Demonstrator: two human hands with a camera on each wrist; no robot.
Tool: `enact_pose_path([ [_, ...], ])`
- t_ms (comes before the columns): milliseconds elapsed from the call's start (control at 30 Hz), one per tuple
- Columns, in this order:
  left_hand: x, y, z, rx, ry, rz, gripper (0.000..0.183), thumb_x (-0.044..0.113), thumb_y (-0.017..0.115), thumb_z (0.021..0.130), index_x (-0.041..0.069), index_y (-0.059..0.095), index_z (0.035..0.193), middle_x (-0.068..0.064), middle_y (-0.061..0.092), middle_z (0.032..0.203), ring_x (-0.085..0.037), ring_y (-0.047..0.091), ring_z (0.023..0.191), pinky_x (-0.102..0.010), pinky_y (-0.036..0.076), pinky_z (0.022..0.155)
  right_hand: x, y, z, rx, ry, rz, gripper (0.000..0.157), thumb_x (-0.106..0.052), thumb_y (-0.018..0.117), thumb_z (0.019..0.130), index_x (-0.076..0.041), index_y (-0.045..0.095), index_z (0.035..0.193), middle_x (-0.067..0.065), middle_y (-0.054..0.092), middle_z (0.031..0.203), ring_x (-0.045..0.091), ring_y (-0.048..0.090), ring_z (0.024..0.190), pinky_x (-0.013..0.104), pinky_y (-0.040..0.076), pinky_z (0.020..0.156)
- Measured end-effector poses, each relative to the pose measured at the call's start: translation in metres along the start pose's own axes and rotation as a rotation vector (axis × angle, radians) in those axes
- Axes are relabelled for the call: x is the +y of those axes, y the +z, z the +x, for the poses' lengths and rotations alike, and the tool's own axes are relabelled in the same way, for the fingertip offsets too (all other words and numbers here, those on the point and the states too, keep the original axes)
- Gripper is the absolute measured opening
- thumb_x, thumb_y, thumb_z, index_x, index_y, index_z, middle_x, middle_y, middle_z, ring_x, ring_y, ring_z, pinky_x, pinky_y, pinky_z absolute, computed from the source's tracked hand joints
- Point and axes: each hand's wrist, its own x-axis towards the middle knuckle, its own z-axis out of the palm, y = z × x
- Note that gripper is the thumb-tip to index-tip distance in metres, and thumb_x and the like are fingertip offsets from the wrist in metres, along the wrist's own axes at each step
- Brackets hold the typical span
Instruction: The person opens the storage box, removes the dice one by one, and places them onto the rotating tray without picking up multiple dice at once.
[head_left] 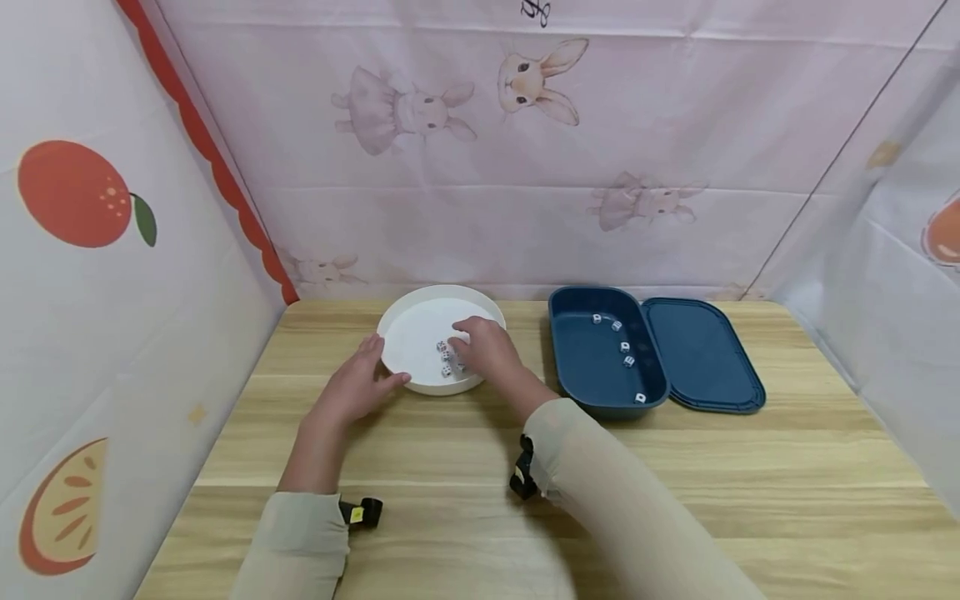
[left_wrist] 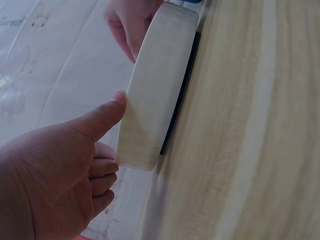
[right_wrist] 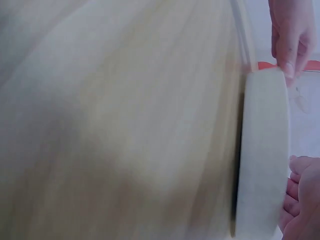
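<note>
At the left of the table stands a round white tray [head_left: 408, 329] with a raised rim. Several small white dice [head_left: 446, 357] lie bunched inside it. My left hand [head_left: 356, 385] holds the tray's left side, its thumb [left_wrist: 107, 114] on the near rim and its fingers further round the wall. Over the tray's right half hovers my right hand [head_left: 487, 350], its thumb and forefinger parted right beside the dice. The rest of its fingers are partly hidden, and the tray wall [right_wrist: 262, 150] hides the dice in the right wrist view.
A dark blue rectangular box [head_left: 596, 371] sits right of the tray, with several dice [head_left: 626, 347] scattered in it. Its blue lid [head_left: 701, 354] lies against the box's right side. Printed cloth walls [head_left: 525, 225] enclose the wooden table [head_left: 450, 467] at the back and sides.
</note>
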Motion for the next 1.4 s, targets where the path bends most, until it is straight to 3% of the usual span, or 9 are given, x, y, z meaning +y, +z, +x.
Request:
enact_pose_path([
  [333,0.0,0.0,0.001,-0.009,-0.011,-0.005,0.093,0.051,0.062,0.093,0.001,0.015,0.157,-0.017,0.01,0.165,-0.034,0.008,0.153,-0.056,0.017,0.121,0.025,-0.051,-0.014,0.014,-0.04,-0.067,0.039,-0.035,0.059,0.099,-0.014,0.064,0.131,0.006,0.062,0.136,0.023,0.055,0.129,0.039,0.046,0.108],
  [567,-0.001,0.0,0.002,-0.023,-0.019,-0.004,0.095,0.051,0.062,0.093,0.001,0.014,0.157,-0.018,0.009,0.165,-0.035,0.007,0.153,-0.057,0.015,0.121,0.062,-0.089,-0.031,0.084,-0.051,-0.095,0.039,-0.031,0.062,0.098,-0.01,0.064,0.13,0.009,0.063,0.134,0.027,0.056,0.127,0.043,0.048,0.106],
  [800,-0.002,0.0,0.002,-0.028,-0.024,-0.017,0.094,0.05,0.063,0.093,0.002,0.013,0.157,-0.018,0.008,0.165,-0.035,0.006,0.153,-0.057,0.015,0.121,0.112,-0.112,-0.057,0.093,0.021,-0.106,0.043,-0.032,0.062,0.098,-0.009,0.061,0.134,0.013,0.06,0.136,0.032,0.055,0.127,0.049,0.047,0.105],
  [933,-0.001,0.002,0.004,-0.034,-0.016,-0.017,0.094,0.05,0.063,0.093,0.001,0.014,0.157,-0.018,0.008,0.165,-0.035,0.006,0.153,-0.057,0.014,0.121,0.135,-0.124,-0.075,0.02,0.085,-0.13,0.047,-0.031,0.062,0.098,-0.007,0.057,0.137,0.018,0.056,0.139,0.036,0.052,0.128,0.053,0.046,0.105],
  [1067,0.0,0.001,0.005,-0.036,-0.006,-0.012,0.094,0.051,0.062,0.093,0.0,0.014,0.156,-0.018,0.009,0.165,-0.035,0.005,0.153,-0.056,0.014,0.122,0.146,-0.14,-0.088,-0.108,0.147,-0.182,0.043,-0.025,0.067,0.094,-0.002,0.062,0.13,0.021,0.06,0.129,0.037,0.058,0.119,0.054,0.05,0.098],
  [1267,0.001,0.0,0.003,-0.028,-0.019,-0.008,0.094,0.051,0.062,0.093,0.0,0.014,0.156,-0.018,0.009,0.165,-0.035,0.005,0.153,-0.057,0.014,0.121,0.141,-0.154,-0.097,-0.347,0.185,-0.263,0.036,-0.026,0.07,0.092,-0.002,0.067,0.119,0.017,0.067,0.118,0.027,0.064,0.099,0.047,0.055,0.088],
  [1400,0.0,0.001,0.001,-0.031,-0.029,-0.009,0.095,0.052,0.062,0.093,0.001,0.014,0.157,-0.018,0.008,0.165,-0.035,0.005,0.153,-0.057,0.013,0.122,0.132,-0.156,-0.099,-0.448,0.195,-0.319,0.026,-0.027,0.07,0.092,-0.004,0.069,0.105,0.01,0.068,0.096,0.02,0.063,0.079,0.037,0.055,0.071],
])
